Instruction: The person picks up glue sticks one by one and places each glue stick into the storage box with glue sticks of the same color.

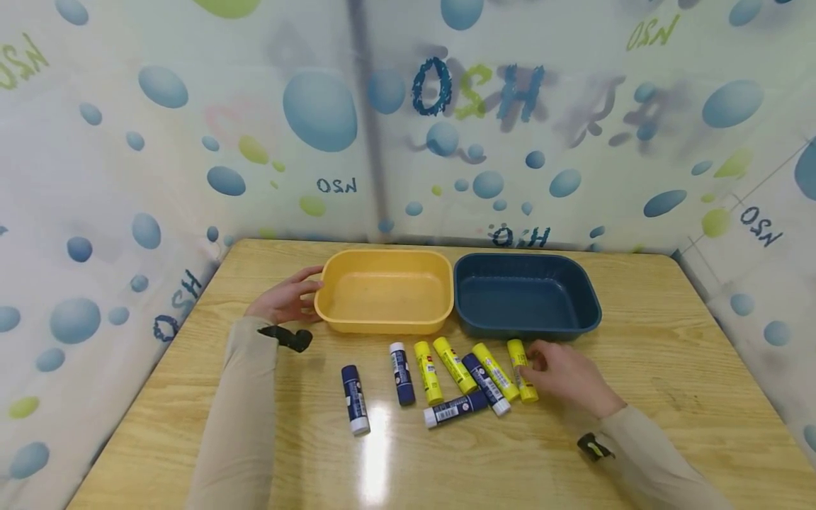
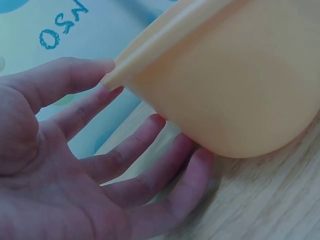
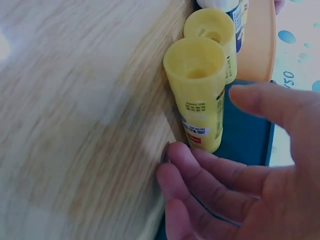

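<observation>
My left hand [image 1: 287, 297] is at the left end of a yellow plastic bin [image 1: 385, 327]. In the left wrist view its thumb and index finger pinch the bin's rim [image 2: 150, 52], while the other fingertips lie against the side wall. My right hand [image 1: 569, 373] is beside the rightmost yellow glue stick [image 1: 524, 379], which lies on the table. In the right wrist view the thumb stands apart from this glue stick [image 3: 200, 105]. The other fingers are loosely bent near its far end; whether they touch it I cannot tell.
A dark blue bin [image 1: 529, 331] stands right of the yellow one. In front of both lie several more glue sticks, yellow [image 1: 428, 373] and navy with white ends [image 1: 353, 397], on the wooden table [image 1: 306, 460]. A patterned curtain [image 1: 408, 163] hangs behind.
</observation>
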A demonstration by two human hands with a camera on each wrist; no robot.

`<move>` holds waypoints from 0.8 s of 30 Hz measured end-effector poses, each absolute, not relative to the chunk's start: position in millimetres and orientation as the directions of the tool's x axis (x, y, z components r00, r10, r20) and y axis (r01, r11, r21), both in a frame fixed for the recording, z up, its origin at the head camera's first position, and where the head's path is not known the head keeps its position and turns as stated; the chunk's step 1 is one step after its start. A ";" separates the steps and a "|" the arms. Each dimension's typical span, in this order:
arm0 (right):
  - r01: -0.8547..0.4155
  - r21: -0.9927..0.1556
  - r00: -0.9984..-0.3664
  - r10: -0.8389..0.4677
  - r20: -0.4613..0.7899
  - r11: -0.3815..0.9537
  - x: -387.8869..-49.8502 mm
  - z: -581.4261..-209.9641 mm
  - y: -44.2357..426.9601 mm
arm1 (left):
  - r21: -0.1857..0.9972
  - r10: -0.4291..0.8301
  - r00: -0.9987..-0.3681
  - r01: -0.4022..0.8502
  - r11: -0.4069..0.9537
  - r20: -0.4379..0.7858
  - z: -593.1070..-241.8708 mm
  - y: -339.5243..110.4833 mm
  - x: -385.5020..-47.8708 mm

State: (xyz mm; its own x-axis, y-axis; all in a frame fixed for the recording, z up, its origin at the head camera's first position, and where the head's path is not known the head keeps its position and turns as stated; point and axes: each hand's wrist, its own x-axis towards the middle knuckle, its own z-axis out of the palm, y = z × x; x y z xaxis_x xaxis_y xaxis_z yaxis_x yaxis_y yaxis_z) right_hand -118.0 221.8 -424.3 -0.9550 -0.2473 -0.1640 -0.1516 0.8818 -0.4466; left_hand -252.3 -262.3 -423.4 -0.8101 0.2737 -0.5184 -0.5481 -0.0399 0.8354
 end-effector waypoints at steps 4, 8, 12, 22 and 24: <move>-0.088 -0.470 -0.959 -0.203 -0.200 0.878 -122.0 -424.5 219.9 | 0.832 0.276 -0.808 -0.553 -0.053 -0.520 -424.5 -262.3 -252.9; -0.038 -0.476 -0.956 -0.170 -0.238 0.879 -128.9 -426.9 219.0 | 0.832 0.281 -0.810 -0.551 -0.063 -0.515 -424.4 -261.9 -252.6; -0.023 -0.481 -0.955 -0.161 -0.248 0.876 -133.7 -430.0 218.3 | 0.834 0.277 -0.813 -0.548 -0.061 -0.513 -424.6 -261.9 -252.9; -0.076 -0.454 -0.956 -0.193 -0.219 0.888 -128.6 -427.5 215.8 | 0.835 0.274 -0.812 -0.548 -0.054 -0.515 -425.3 -263.3 -253.4; -0.087 -0.459 -0.954 -0.206 -0.216 0.884 -126.4 -424.7 215.5 | 0.835 0.278 -0.811 -0.548 -0.052 -0.515 -422.1 -262.4 -252.1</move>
